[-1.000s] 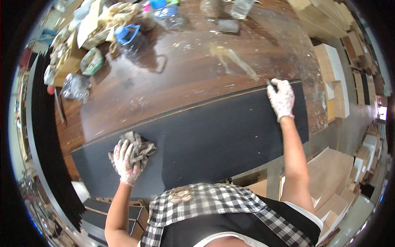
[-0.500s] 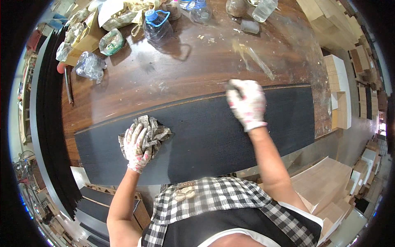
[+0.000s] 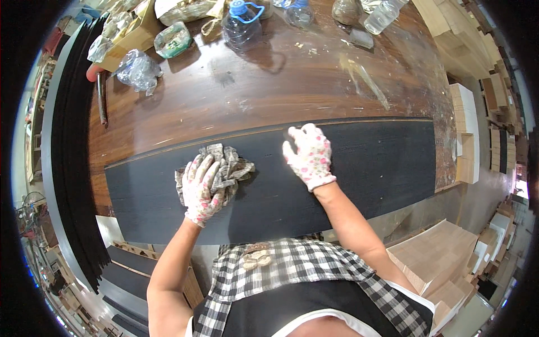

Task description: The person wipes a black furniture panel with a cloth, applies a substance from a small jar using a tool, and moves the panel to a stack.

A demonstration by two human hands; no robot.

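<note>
head view: i see my two gloved hands apart over a long black board (image 3: 365, 168), which lies along the near side of the brown worktable (image 3: 196, 106). my left hand (image 3: 201, 188) is palm down on a crumpled grey patterned cloth (image 3: 230, 167) on the board's left part; fingers stretched over it, can't tell if they grip. my right hand (image 3: 311, 154) is near the board's far edge, fingers bent; can't tell if it pinches anything. blue-capped plastic jug (image 3: 241, 32) and clear plastic bag (image 3: 138, 70) sit beyond.
</note>
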